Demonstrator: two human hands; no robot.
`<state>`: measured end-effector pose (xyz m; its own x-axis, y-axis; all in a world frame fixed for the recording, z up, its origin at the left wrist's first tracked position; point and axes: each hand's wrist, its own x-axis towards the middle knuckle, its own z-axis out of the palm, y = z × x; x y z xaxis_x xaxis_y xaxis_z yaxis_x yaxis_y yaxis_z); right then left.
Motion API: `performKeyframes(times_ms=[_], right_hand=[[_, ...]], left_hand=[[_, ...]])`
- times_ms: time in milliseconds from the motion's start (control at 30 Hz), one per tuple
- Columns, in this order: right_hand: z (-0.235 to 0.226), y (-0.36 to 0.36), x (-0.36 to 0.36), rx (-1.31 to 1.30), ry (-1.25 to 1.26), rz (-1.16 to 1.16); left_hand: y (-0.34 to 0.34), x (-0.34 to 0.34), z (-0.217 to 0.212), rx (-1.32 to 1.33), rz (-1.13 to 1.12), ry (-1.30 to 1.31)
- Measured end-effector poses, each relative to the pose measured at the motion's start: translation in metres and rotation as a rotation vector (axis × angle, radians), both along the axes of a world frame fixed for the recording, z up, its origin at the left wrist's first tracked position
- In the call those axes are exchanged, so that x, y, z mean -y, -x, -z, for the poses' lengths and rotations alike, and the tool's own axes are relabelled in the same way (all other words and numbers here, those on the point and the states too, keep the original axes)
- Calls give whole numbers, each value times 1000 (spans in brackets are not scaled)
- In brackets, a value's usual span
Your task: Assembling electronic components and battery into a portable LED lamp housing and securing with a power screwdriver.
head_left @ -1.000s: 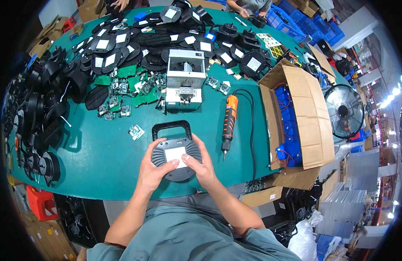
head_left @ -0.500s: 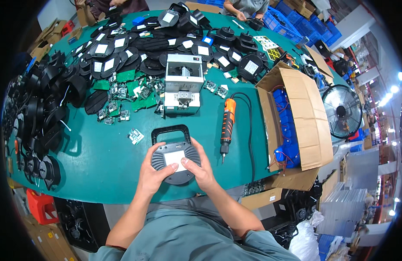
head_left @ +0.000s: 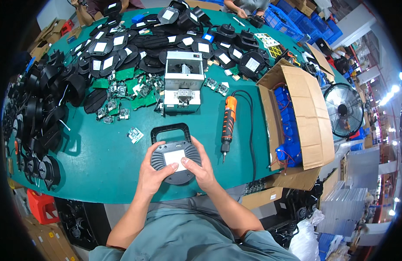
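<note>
Both my hands grip a round black ribbed housing [head_left: 190,152] with a loop handle [head_left: 171,127] on its far side. My left hand [head_left: 149,175] wraps the left rim and my right hand [head_left: 204,173] the right rim. Both thumbs press on the white label [head_left: 172,156] in its middle. The housing is over the near edge of the green table [head_left: 101,169]; its underside is hidden. Right of my hands lies an orange and black electric screwdriver [head_left: 228,124], its bit toward me. A small circuit board [head_left: 134,135] lies to the left.
A grey boxy machine [head_left: 183,82] stands ahead, beside heaped circuit boards [head_left: 140,89] and black round covers [head_left: 101,47]. Black housings [head_left: 48,108] crowd the left. At right, an open carton [head_left: 307,117] holds blue battery packs [head_left: 288,126]. People's hands [head_left: 241,13] show across the table.
My hands and the housing stay almost still. Across the table, the person at the far left has shifted their hands; the view has moved very slightly.
</note>
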<state>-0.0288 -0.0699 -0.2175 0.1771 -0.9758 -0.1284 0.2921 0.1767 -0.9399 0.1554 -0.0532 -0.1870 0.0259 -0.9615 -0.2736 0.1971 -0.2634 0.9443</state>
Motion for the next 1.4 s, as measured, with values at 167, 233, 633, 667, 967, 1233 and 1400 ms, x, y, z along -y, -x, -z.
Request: performKeyframes(times_ms=[167,233,633,667,967,1233,1400], right_hand=[[0,0,1,-19,16,3],[1,0,0,-25,25,14],[3,1,1,-104,35,22],[2,2,1,-97,60,7],[7,2,0,-48,-1,-4],[5,2,0,-39,-1,-11],[5,1,0,-41,-5,-10]], left_hand=[[0,1,2,-9,-2,13],[-1,1,3,-7,-1,17],[-2,1,1,6,-5,25],[-3,1,0,37,4,16],[-2,0,7,-11,-4,-11],[-1,0,6,-11,-4,-10],[-2,0,6,14,-7,7]])
